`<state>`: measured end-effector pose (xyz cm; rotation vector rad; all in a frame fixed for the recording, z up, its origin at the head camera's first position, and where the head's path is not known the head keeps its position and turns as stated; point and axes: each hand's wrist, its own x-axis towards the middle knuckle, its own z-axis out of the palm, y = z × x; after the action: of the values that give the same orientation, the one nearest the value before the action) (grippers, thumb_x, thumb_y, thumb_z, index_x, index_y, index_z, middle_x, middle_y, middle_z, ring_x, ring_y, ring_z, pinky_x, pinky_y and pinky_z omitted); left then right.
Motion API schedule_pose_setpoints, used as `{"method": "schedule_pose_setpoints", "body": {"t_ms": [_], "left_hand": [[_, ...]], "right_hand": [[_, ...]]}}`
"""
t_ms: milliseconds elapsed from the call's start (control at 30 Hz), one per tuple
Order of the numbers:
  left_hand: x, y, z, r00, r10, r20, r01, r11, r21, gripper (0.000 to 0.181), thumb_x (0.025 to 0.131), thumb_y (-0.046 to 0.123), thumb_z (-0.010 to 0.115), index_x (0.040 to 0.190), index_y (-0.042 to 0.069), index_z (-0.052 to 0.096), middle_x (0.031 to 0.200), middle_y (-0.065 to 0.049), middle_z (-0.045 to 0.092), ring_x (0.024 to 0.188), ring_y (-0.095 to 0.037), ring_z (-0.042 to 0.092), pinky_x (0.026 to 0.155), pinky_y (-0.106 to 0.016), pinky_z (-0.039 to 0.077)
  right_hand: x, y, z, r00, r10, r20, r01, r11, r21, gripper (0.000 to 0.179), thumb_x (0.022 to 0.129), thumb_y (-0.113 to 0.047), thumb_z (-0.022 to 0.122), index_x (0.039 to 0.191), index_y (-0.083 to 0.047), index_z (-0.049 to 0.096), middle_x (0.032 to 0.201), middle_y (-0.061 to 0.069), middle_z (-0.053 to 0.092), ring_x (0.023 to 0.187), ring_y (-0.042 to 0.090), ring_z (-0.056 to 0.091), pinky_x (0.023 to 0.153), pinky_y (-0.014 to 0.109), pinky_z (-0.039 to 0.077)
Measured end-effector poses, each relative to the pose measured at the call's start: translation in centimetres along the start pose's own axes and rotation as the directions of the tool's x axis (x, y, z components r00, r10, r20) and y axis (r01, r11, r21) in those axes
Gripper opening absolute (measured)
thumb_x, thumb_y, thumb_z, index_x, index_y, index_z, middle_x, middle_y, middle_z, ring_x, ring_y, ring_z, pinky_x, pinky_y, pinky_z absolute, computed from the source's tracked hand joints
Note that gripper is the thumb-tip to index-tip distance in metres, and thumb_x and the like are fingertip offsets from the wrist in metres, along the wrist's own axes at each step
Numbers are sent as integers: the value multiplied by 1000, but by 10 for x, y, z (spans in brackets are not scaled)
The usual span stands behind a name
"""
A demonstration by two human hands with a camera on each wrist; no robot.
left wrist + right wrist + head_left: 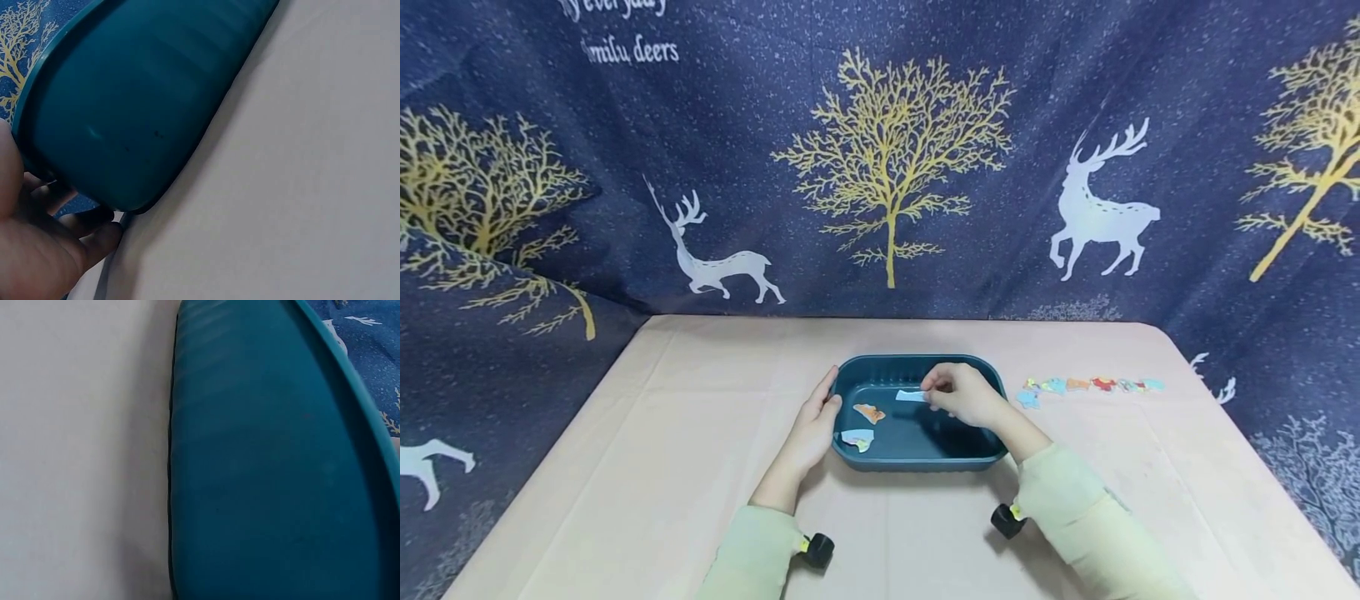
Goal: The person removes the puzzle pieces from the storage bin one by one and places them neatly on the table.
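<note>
A dark teal rectangular tray [917, 463] with rounded corners sits on the table. My left hand [811, 425] grips its left end, thumb at the rim; in the left wrist view the fingers of this hand [47, 240] curl against the outer wall of the tray [144, 106]. Over the inside of the tray, my right hand [964, 395] pinches the right end of a light blue puzzle piece [910, 396]. An orange piece [870, 412] and a pale blue and white piece [858, 439] lie at the tray's left side. The right wrist view shows the tray wall [269, 456], with the right hand's fingers hidden.
Right of the tray, a row of several colourful puzzle pieces [1102, 383] lies on the beige-covered table [700, 400]. One more blue piece [1027, 399] lies just below the row's left end. A dark blue curtain [850, 275] with deer and trees hangs behind the table.
</note>
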<state>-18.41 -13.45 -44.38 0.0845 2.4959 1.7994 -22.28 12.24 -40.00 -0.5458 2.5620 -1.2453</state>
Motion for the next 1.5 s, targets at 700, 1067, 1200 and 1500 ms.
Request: {"method": "schedule_pose_setpoints", "body": {"t_ms": [700,1067,1200,1500], "left_hand": [[-3,5,1,1000,-8,-1,9,1000,30,51,103,19,30,152,14,19,159,-8,18,147,-29,13,119,-49,13],[-3,4,-1,1000,-10,-1,10,1000,29,51,103,19,30,152,14,18,159,-6,17,147,-28,13,119,-48,13],[-3,4,0,1000,-14,0,14,1000,20,51,103,19,30,152,14,18,159,-6,17,147,-27,12,119,-47,13],[-3,5,0,1000,-13,1,13,1000,20,51,103,19,30,152,14,18,159,-6,17,147,-27,12,119,-48,13]], "right_hand": [[-20,9,-10,995,-29,-100,34,999,42,10,91,-14,62,97,-7,65,88,7,65,64,16,54,52,29,52],[-31,6,-22,987,0,-161,9,999,51,13,90,-16,63,99,-7,66,91,12,68,71,31,60,55,28,53],[-36,8,-28,982,-1,-187,15,997,76,15,90,-15,63,100,-5,65,91,17,67,69,26,59,56,29,54],[-50,21,-40,968,2,-251,30,992,124,18,91,-12,61,103,1,63,95,24,65,76,21,63,60,26,56]]}}
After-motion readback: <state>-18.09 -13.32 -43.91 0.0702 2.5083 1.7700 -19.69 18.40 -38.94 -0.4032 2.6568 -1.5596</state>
